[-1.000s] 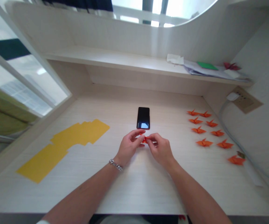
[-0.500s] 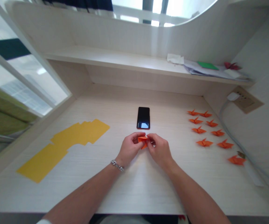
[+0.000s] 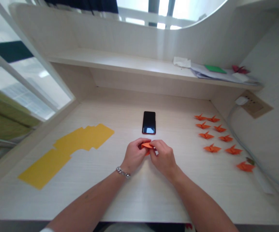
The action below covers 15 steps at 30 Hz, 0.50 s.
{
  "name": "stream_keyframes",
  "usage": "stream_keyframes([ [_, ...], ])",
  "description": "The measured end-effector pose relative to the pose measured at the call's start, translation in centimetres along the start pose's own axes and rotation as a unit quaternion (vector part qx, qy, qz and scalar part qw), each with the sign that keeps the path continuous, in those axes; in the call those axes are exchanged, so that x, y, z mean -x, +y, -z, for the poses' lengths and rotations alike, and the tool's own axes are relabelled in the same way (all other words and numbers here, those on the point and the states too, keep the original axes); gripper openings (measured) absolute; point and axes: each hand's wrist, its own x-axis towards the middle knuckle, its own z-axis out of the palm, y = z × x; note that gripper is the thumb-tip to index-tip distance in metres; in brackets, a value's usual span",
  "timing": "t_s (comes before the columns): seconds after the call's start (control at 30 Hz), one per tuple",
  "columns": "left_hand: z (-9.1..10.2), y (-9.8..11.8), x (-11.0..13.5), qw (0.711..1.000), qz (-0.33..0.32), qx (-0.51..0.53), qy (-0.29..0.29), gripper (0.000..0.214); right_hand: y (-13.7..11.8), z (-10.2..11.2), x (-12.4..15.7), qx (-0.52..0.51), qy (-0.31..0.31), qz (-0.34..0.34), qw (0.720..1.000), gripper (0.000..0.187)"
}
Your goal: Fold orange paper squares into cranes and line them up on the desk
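My left hand [image 3: 134, 155] and my right hand [image 3: 163, 156] meet over the middle of the pale wooden desk [image 3: 134, 193], both pinched on a small folded orange paper [image 3: 147, 146]. Only the paper's top edge shows between the fingers; the rest is hidden by them. A silver bracelet [image 3: 123, 172] sits on my left wrist. A black phone [image 3: 149, 122] lies flat just beyond the hands, apart from them.
Several folded orange paper figures [image 3: 212, 135] lie in rows on the right side of the desk. Overlapping yellow paper sheets [image 3: 66, 148] spread over the left. A shelf [image 3: 129, 64] above the desk holds papers [image 3: 212, 71]. A wall socket with a cable [image 3: 241, 100] is at right.
Both hands have drawn slightly closer to me and closed tighter together on the orange paper, which now shows a flatter upper flap between the fingers.
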Motion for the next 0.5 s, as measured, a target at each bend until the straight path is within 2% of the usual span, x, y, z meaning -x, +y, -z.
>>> stream_keyframes([
  [0.1,0.3,0.0,-0.3,0.999,0.022,0.037,-0.005,0.020,0.2,0.2,-0.3,-0.162,0.002,-0.091,0.983,0.017],
  [0.2,0.3,-0.2,-0.5,0.995,0.051,0.089,-0.021,0.020,1.2,0.2,-0.8,-0.316,0.035,-0.221,0.922,0.029],
  [0.3,0.0,-0.3,-0.3,0.988,0.074,0.131,-0.028,0.024,2.3,0.0,-1.1,-0.355,0.000,-0.280,0.892,0.033],
  [0.4,-0.2,-0.4,-0.2,0.986,0.085,0.140,-0.029,0.026,2.7,-0.2,-1.1,-0.375,-0.029,-0.297,0.878,0.033],
  [0.5,-0.2,-0.4,-0.1,0.988,0.080,0.126,-0.027,0.028,2.5,-0.2,-1.0,-0.391,-0.027,-0.314,0.865,0.033],
])
